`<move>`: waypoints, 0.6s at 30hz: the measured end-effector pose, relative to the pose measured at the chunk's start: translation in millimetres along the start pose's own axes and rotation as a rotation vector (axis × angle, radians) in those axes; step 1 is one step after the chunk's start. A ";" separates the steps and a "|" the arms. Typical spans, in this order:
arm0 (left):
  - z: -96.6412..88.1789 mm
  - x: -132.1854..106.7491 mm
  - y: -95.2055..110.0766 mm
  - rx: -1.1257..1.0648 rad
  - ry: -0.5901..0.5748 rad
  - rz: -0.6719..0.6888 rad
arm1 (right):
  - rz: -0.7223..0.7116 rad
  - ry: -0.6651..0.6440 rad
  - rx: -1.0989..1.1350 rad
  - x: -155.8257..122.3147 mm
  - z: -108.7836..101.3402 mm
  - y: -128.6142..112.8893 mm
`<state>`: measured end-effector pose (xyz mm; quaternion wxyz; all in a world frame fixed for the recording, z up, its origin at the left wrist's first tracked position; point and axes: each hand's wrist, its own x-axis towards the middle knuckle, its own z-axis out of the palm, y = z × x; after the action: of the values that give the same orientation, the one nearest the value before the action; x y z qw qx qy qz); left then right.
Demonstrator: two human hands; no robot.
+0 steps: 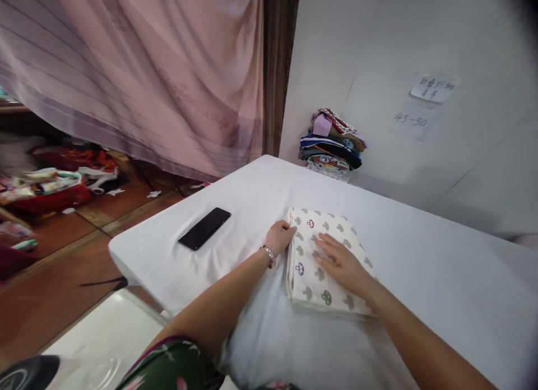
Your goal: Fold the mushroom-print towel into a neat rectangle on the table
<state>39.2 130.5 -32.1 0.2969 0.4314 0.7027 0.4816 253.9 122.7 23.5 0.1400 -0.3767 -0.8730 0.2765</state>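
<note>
A white cloth (pixel 309 286) printed with grey, red, purple and green mushrooms lies folded in a thick rectangle on the white-covered table. At its left edge, my left hand (pixel 279 237) is closed, with thumb and fingers pinching the folded layers near the far corner; a silver bracelet (pixel 269 256) circles that wrist. My right hand (pixel 342 264) rests flat on top of the cloth with its fingers spread, holding nothing. The part of the cloth under my right palm and forearm is hidden.
A black phone (pixel 205 228) lies to the left on the table (pixel 420 250). Folded clothes (pixel 332 143) are stacked by the wall, where handwritten notes (pixel 432 88) hang. A pink curtain (pixel 202 70) hangs behind; a white chair (pixel 109 334) stands lower left.
</note>
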 end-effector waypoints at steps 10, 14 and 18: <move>0.3 -6.0 3.1 -0.068 -0.001 0.021 | -0.117 0.194 -0.136 108.7 5.3 4.5; -1.8 -8.4 5.2 -0.077 -0.003 0.005 | -0.038 0.123 -0.159 149.8 9.8 4.0; -3.3 -8.4 4.7 -0.083 -0.012 0.023 | 0.012 0.027 -0.153 167.8 8.2 8.0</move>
<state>41.8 122.4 -26.5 0.3133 0.4293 0.6754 0.5113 141.2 247.5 18.3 0.1207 -0.3953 -0.8873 0.2047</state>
